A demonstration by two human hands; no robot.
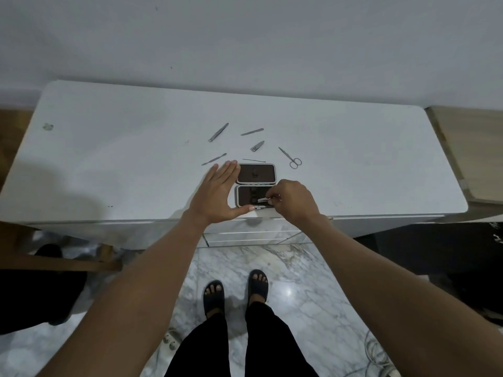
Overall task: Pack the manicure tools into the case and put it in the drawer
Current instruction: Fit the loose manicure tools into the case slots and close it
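Note:
A dark manicure case [255, 174] lies open in two halves near the front edge of the white dresser top [109, 164]. My left hand [217, 194] rests flat against the case's left side, fingers spread, thumb along its front edge. My right hand [292, 201] pinches a small metal tool [263, 199] over the near half of the case. Loose tools lie behind the case: tweezers [218, 132], a nail file [252, 131], a small nail clipper [257, 146], a cuticle pusher [214, 159], a thin pick [253, 160] and scissors [290, 158].
The dresser's drawer fronts [253, 235] show below the top's front edge, shut. A wooden surface [473, 153] adjoins the dresser on the right. A wooden chair part [62, 262] stands at the left. Marble floor, my sandalled feet and cables lie below.

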